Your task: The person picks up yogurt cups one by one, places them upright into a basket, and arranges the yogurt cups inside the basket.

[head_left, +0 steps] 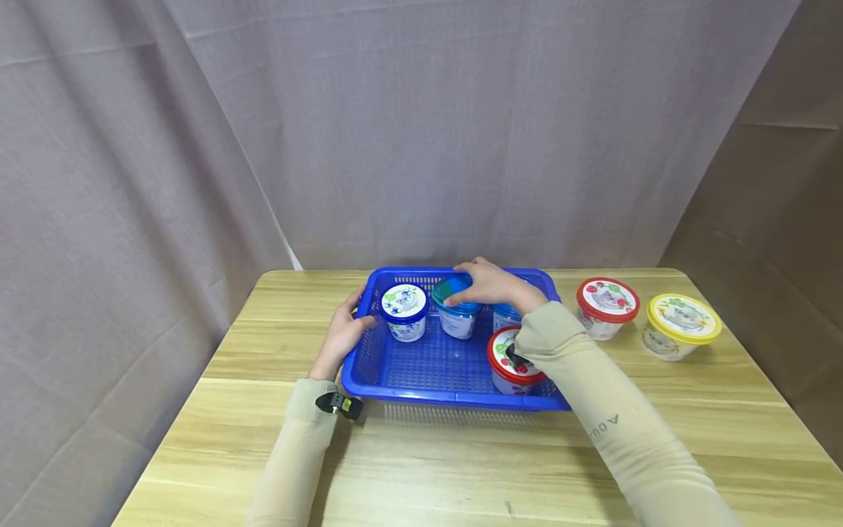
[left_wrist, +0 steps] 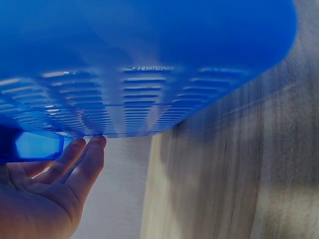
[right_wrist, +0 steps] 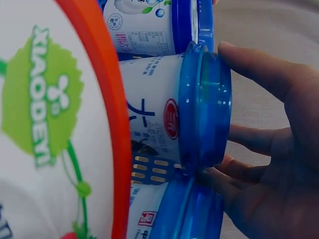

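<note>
As I judge, the work is more than half done: four tubs are in the blue basket [head_left: 428,396], and two are left outside on the table [head_left: 421,476]. Inside, the dark-blue tub [head_left: 405,315] stands at ten o'clock, the teal-lidded tub [head_left: 458,323] at twelve, the light-blue tub [head_left: 503,320] at two and the near red-lidded tub [head_left: 510,377] at four. Outside, the far red-lidded tub [head_left: 607,306] is between two and three o'clock from the basket, and the yellow-lidded tub [head_left: 681,326] at three.

The right hand [head_left: 489,283] is half spread, with thumb and fingers bent around the teal lid. The left hand [head_left: 342,333] holds the basket at nine o'clock, its thumb over the rim, its fingers outside.

Only the left wrist view shows clearly these fingertips [left_wrist: 97,142] against the slotted wall. The right wrist view shows a red mark [right_wrist: 171,118] on the teal-lidded tub, which the head view does not show
</note>
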### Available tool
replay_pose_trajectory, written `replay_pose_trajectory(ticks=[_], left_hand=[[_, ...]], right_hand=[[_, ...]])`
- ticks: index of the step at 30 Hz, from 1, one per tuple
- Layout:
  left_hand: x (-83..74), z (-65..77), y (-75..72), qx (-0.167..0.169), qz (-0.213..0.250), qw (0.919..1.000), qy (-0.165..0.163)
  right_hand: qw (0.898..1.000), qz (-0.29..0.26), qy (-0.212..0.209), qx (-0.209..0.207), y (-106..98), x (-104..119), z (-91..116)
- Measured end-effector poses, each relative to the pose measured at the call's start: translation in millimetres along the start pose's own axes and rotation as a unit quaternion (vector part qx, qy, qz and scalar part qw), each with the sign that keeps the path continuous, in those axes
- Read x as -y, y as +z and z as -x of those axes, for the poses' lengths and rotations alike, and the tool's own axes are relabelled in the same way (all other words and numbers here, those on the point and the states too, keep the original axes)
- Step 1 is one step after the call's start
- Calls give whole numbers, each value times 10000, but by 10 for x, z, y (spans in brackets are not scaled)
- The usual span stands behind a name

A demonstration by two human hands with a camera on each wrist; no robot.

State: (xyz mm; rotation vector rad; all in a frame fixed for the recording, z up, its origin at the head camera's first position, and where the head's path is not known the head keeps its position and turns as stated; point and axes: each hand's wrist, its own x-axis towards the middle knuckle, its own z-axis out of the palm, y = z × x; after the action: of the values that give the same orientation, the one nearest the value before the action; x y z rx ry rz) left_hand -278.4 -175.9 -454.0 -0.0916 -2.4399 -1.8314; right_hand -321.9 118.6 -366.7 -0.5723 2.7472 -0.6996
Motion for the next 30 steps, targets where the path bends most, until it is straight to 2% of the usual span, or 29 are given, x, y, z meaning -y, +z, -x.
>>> replay_pose_trajectory(ticks=[10, 18, 30], left_hand=[[-34, 11, -24, 137, 80, 9999, -56], [-396, 210, -57, 230, -59, 9997, 7], [-370, 200, -100, 260, 26, 9997, -39]], right_hand=[[10000, -5, -57, 1, 8, -8, -19], [9999, -59, -46, -92, -41, -29, 14], [9985, -96, -84, -532, -217, -110, 97]])
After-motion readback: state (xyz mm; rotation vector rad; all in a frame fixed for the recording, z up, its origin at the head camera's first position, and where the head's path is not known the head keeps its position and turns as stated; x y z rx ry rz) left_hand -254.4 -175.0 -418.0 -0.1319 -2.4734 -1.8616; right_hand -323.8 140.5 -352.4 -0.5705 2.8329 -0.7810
